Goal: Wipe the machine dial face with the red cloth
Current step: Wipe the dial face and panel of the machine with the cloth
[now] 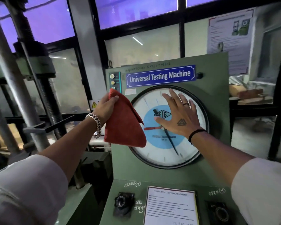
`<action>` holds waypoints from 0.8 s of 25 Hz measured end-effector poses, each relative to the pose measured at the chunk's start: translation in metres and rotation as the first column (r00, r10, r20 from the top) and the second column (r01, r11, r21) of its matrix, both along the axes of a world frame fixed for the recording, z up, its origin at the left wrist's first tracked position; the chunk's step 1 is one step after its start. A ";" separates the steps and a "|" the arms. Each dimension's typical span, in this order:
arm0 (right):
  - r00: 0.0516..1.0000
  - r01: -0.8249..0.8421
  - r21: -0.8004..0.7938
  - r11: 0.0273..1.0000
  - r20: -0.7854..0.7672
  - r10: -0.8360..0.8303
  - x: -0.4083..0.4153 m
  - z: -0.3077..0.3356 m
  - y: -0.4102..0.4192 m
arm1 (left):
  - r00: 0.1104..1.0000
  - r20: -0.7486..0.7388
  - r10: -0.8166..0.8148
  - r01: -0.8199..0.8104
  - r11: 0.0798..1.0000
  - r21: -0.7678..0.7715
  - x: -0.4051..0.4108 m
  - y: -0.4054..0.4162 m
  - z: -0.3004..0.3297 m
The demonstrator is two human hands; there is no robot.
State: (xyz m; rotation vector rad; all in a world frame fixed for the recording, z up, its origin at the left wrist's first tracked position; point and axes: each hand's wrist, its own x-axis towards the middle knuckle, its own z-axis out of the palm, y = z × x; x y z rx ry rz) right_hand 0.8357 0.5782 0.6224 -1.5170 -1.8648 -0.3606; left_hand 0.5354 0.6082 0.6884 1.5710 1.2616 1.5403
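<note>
The round dial face has a white ring, a blue centre, one black pointer and one red pointer, and sits in the green machine cabinet. My left hand holds the red cloth by its top corner; the cloth hangs folded over the dial's left edge. My right hand lies flat with fingers spread on the upper right of the dial glass, holding nothing.
A blue "Universal Testing Machine" label sits above the dial, indicator lamps to its left. Below are two black valve knobs and a printed instruction sheet. Steel columns and a threaded screw stand at left.
</note>
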 end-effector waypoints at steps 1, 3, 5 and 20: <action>1.000 0.023 -0.002 1.000 -0.007 -0.023 0.010 -0.003 0.003 | 1.000 0.001 -0.019 0.019 1.000 -0.005 0.013 0.011 0.000; 0.997 0.074 -0.013 0.997 -0.005 -0.074 0.024 -0.007 0.009 | 0.998 -0.009 -0.062 0.062 0.998 -0.020 0.037 0.031 0.000; 0.995 0.103 -0.029 0.994 -0.001 -0.103 0.033 -0.009 0.015 | 0.994 0.000 -0.110 0.110 0.994 -0.030 0.058 0.051 -0.001; 0.928 0.372 -0.014 0.928 -0.021 -0.372 0.034 -0.013 0.087 | 0.955 0.134 -0.265 0.274 0.960 -0.058 0.079 0.212 -0.026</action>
